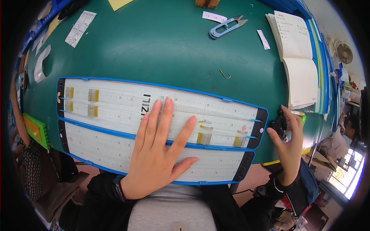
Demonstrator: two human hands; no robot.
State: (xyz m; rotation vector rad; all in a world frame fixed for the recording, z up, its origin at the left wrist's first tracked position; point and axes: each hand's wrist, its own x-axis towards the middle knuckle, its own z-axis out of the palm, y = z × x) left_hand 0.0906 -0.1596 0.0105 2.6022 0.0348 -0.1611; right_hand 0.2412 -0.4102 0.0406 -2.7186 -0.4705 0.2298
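1. The left hand [154, 165] hides a stretch of the blue-edged case [115, 92] and part of its black lettering [146, 101].
2. At the right hand [291, 148], fingers partly cover a black object [279, 124]; its kind is unclear.
3. Beyond the right hand, the notebook's [298, 79] handwriting is too small to read.
4. Ahead of the left hand, the upper edge cuts off a yellow sheet [120, 3].
5. Far left of it, another person's arm [20, 115] runs into darkness.

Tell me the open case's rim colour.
Blue rim; the head view shows it best.
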